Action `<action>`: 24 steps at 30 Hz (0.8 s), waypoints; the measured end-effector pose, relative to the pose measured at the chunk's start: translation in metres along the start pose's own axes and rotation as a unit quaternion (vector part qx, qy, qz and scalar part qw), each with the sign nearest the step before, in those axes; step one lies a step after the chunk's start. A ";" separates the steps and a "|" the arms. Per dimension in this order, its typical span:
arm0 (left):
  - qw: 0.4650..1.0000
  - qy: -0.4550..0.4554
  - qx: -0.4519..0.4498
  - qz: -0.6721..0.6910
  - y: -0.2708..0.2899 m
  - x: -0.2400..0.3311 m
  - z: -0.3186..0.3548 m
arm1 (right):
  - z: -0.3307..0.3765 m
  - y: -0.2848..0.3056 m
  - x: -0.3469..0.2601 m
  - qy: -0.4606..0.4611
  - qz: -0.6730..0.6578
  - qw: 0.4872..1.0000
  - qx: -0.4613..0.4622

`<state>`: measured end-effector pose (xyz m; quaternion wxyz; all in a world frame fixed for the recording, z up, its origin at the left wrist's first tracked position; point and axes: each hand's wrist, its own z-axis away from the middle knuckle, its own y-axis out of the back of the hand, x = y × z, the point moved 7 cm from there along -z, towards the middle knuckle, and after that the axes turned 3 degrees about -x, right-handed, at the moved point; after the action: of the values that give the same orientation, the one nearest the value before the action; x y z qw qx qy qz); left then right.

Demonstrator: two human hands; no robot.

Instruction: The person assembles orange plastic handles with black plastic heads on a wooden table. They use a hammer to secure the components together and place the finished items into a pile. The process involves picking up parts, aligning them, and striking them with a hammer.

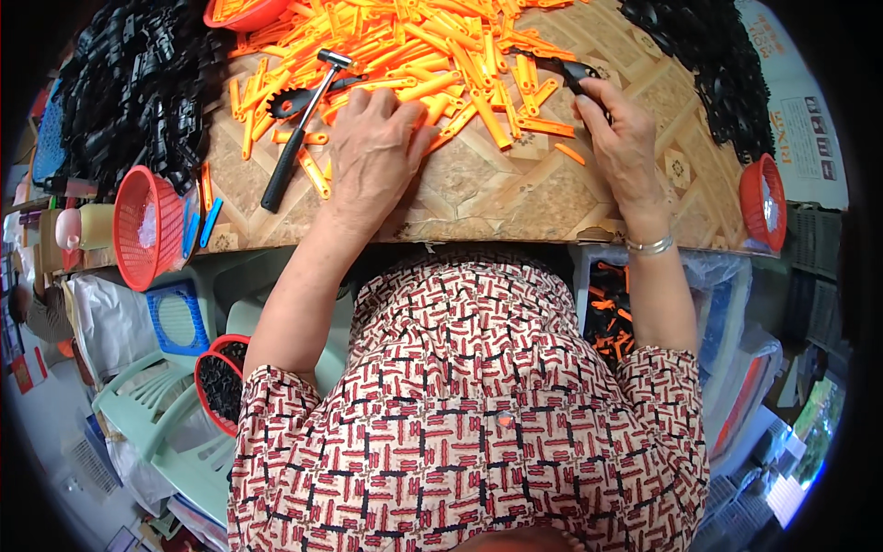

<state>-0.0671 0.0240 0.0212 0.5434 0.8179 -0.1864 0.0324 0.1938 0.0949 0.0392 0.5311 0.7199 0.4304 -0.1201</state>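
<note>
We record the left hand (371,147) lying palm down, fingers spread wide, on the near edge of the heap of orange plastic strips (432,51); its fingertips press loose strips and grip nothing. The right hand (621,133) sits to the right of the heap, thumb and fingers pinched around a black plastic piece (570,72) — a dark curved part raised just off the table (497,198). A silver bracelet (649,245) circles that wrist. Left of the heap we note a hammer (299,133) with black handle and metal head, lying beside a second black piece (294,101). Further left of the heap stands a pile of black parts (129,92), with a red mesh basket (147,225) at the table edge — another red basket (763,202) sits far right of the heap.
</note>
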 end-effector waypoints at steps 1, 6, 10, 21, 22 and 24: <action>1.000 -0.014 -0.006 0.018 -0.004 0.002 -0.002 | 0.008 0.002 0.003 -0.036 -0.030 0.999 -0.003; 0.994 -0.048 -0.012 0.098 -0.011 0.007 -0.014 | 0.053 0.005 0.012 -0.142 -0.134 0.980 0.039; 0.990 -0.092 0.000 0.109 -0.009 0.019 -0.030 | 0.066 0.001 0.012 -0.170 -0.259 0.948 0.070; 0.971 -0.181 -0.128 0.090 -0.036 0.043 -0.048 | 0.080 -0.012 0.012 -0.264 -0.381 0.885 0.044; 0.972 -0.176 -0.133 0.077 -0.036 0.040 -0.047 | 0.079 -0.013 0.011 -0.272 -0.384 0.882 0.034; 0.977 -0.159 -0.127 0.061 -0.028 0.041 -0.044 | 0.077 -0.018 0.009 -0.282 -0.387 0.878 0.018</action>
<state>-0.0131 0.0623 0.0246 0.6030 0.7241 -0.3225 -0.0891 0.2079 0.0336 -0.0092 0.5284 0.4406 0.5043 -0.5219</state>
